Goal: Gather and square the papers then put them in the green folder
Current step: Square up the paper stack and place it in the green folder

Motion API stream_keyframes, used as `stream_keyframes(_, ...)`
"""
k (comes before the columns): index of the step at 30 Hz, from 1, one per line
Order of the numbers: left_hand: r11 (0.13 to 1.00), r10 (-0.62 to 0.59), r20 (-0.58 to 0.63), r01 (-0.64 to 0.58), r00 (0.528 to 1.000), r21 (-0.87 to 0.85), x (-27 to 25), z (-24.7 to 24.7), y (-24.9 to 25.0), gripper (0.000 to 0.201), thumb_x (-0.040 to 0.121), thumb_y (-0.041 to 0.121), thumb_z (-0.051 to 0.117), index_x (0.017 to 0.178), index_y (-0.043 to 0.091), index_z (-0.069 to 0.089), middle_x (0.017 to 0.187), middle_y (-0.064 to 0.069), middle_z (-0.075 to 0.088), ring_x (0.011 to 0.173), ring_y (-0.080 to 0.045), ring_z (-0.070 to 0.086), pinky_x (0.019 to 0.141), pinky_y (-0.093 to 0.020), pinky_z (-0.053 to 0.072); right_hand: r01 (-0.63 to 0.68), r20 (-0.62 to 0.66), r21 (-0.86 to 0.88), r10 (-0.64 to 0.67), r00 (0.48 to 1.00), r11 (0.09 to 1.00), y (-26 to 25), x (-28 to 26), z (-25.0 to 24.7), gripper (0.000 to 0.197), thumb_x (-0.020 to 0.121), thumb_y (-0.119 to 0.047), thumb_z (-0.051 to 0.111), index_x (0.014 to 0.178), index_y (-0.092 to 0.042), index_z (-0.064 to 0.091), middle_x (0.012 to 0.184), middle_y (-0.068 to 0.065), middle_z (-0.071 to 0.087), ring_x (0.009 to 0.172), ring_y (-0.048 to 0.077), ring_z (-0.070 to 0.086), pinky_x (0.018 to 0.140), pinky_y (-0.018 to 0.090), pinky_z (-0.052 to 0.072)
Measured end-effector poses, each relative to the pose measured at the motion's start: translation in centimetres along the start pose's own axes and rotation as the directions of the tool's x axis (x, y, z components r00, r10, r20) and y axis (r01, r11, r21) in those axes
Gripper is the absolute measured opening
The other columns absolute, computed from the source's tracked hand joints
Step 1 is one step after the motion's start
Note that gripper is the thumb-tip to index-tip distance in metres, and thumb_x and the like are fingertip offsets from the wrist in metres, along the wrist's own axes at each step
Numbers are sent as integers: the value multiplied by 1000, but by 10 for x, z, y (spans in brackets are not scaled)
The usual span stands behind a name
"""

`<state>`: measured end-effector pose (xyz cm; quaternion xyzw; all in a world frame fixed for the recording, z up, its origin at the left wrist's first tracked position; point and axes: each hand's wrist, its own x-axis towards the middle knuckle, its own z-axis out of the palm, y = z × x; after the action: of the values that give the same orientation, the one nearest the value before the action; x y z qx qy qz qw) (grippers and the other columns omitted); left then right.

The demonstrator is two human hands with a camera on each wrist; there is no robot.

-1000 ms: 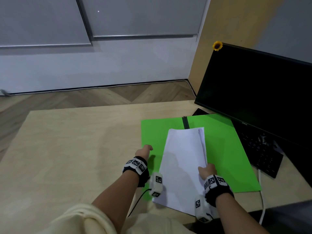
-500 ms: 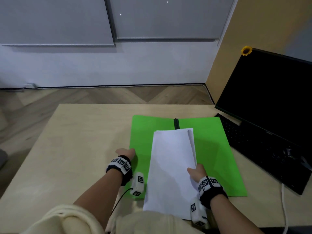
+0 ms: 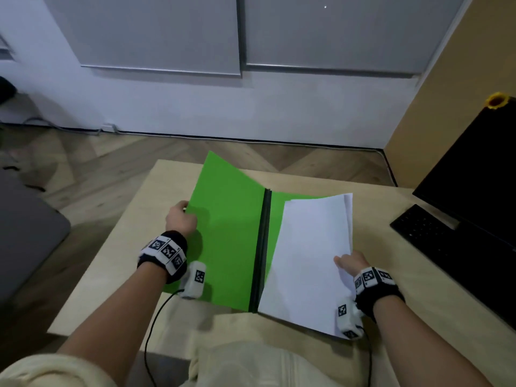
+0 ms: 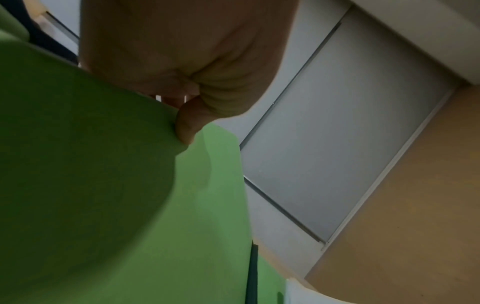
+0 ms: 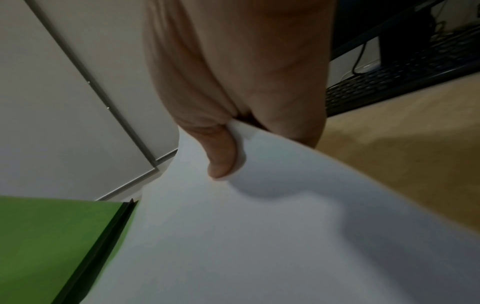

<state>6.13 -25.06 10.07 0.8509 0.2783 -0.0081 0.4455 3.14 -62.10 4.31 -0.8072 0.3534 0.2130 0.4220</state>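
Observation:
The green folder (image 3: 229, 233) lies open on the wooden desk (image 3: 139, 261), its black spine (image 3: 262, 247) running down the middle. My left hand (image 3: 180, 219) pinches the left cover's outer edge and holds it raised off the desk; the left wrist view shows thumb and fingers on the green folder (image 4: 116, 195). A stack of white papers (image 3: 310, 258) lies on the right half, beside the spine. My right hand (image 3: 349, 263) pinches the stack's right edge, thumb on top of the papers (image 5: 259, 236).
A black monitor (image 3: 480, 191) with a small yellow flower (image 3: 497, 100) on its corner stands at the right, a black keyboard (image 3: 435, 233) below it. A grey wall and wooden floor lie beyond the desk's far edge. Cables hang from both wrists.
My left hand took hold of the left cover and lifted it off the desk. The papers shifted right, onto the folder's right half. The head view swung left.

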Motion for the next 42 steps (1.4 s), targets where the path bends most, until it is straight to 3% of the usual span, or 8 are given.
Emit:
stream_keyframes(6, 997, 68, 10, -68, 998, -22, 6, -29, 3, 43, 86, -7, 44, 126, 5, 57, 118, -21, 65, 82, -25, 58, 73, -31, 47, 47, 18, 34, -48, 999, 998, -35, 0, 41, 59, 93, -5, 50, 143, 12, 24, 149, 26, 33, 137, 36, 36, 107, 37, 32)
stream_keyframes(12, 997, 71, 94, -67, 993, -49, 12, -47, 2, 41, 84, -7, 46, 120, 6, 59, 109, -22, 68, 82, -29, 62, 74, -38, 54, 62, -24, 62, -61, 998, 996, -40, 3, 73, 54, 87, -6, 56, 136, 9, 40, 141, 24, 47, 129, 37, 47, 106, 38, 38)
stream_keyframes(20, 997, 37, 371, -9, 928, -76, 11, -59, 11, 36, 90, -4, 46, 125, 1, 54, 84, -5, 62, 64, -19, 60, 54, -27, 50, 44, -87, 160, -30, 996, 986, -32, 16, 80, 48, 90, -12, 47, 136, 3, 48, 140, 19, 51, 127, 35, 50, 108, 39, 38)
stream_keyframes(23, 1000, 19, 469, -28, 883, 13, 7, -67, 18, 32, 94, 12, 50, 126, 8, 55, 89, 3, 63, 70, -11, 60, 53, -19, 47, 35, -144, 142, -14, 989, 989, -31, 16, 79, 51, 91, -11, 43, 141, -1, 41, 148, 17, 43, 133, 35, 43, 112, 41, 34)
stream_keyframes(28, 995, -53, 541, -3, 839, 102, 7, -82, 23, 49, 91, 28, 58, 135, 9, 45, 128, -7, 55, 108, -20, 54, 79, -32, 53, 5, -114, 58, 2, 994, 998, -31, 18, 82, 56, 94, -14, 44, 147, 0, 31, 153, 17, 32, 139, 34, 35, 115, 39, 29)
stream_keyframes(35, 999, 19, 742, 22, 670, -45, -13, -81, 47, 29, 97, 15, 46, 121, 3, 58, 109, -13, 67, 89, -23, 67, 75, -38, 60, 13, -172, -127, -35, 984, 992, -46, 17, 69, 57, 88, -26, 54, 136, 3, 39, 142, 26, 39, 124, 42, 48, 98, 43, 42)
stream_keyframes(39, 999, 45, 807, -16, 589, -44, -29, -49, 55, 31, 98, 12, 41, 123, 8, 59, 110, -8, 67, 94, -23, 65, 83, -39, 55, 292, -28, 107, -290, 957, 951, -82, -8, 63, 48, 92, -42, 47, 126, -8, 52, 132, 15, 55, 116, 33, 57, 102, 43, 45)
stream_keyframes(42, 995, 18, 860, -90, 511, 33, -38, -11, 48, 35, 99, 16, 41, 130, 15, 56, 127, -3, 63, 105, -20, 61, 94, -39, 51, 361, 165, 292, -418, 893, 886, -102, -50, 47, 46, 92, -54, 38, 120, -20, 52, 123, 3, 57, 108, 22, 60, 97, 44, 48)
